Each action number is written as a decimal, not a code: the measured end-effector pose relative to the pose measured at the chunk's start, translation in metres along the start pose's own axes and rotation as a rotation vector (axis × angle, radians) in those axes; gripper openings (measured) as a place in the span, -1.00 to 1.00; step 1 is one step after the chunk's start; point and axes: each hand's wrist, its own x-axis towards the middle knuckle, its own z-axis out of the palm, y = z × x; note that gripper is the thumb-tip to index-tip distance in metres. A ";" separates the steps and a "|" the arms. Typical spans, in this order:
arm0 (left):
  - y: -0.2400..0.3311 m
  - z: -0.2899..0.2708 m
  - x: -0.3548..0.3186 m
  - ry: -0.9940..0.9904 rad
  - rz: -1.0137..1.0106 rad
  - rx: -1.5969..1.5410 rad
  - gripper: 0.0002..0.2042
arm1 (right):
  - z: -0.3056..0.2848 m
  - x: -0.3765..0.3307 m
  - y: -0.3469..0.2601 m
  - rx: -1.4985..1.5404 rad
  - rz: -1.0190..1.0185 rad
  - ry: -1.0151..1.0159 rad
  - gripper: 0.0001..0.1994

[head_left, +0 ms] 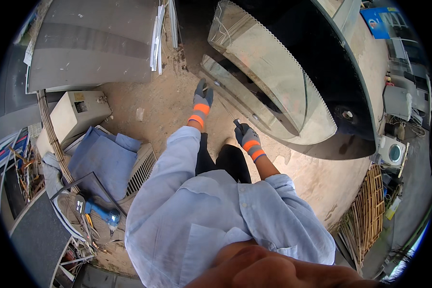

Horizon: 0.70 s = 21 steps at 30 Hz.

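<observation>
My right hand (247, 137), in a grey and orange work glove, is closed round the dark handle of a screwdriver (232, 115). The thin shaft points up and left, toward my other hand. My left hand (203, 100) wears a matching glove. Its fingers are curled together around something too small to make out, beside the end of a narrow clear panel (235, 96). Small metal fittings sit along that panel's near edge. Behind it a larger glass pane (273, 57) with a toothed edge leans against a big black panel (343, 72).
A blue cordless drill (103, 213) and pliers (89, 221) lie at the lower left. Near them are a blue cloth (101, 158) and a beige metal casing (79, 115). A grey sheet (91, 43) and white strips (157, 41) stand farther away. Bamboo slats (369, 211) lie at the right.
</observation>
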 end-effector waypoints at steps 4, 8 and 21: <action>0.021 0.055 0.000 0.305 0.270 0.253 -0.50 | 0.016 -0.005 0.027 0.314 0.146 0.007 -0.69; -0.021 0.051 -0.050 -0.511 -0.372 0.782 -0.44 | 0.018 -0.015 0.065 0.521 0.017 0.035 -0.73; 0.005 0.041 -0.016 0.188 0.302 0.151 -0.46 | 0.012 -0.014 0.057 0.764 -0.376 0.178 -0.56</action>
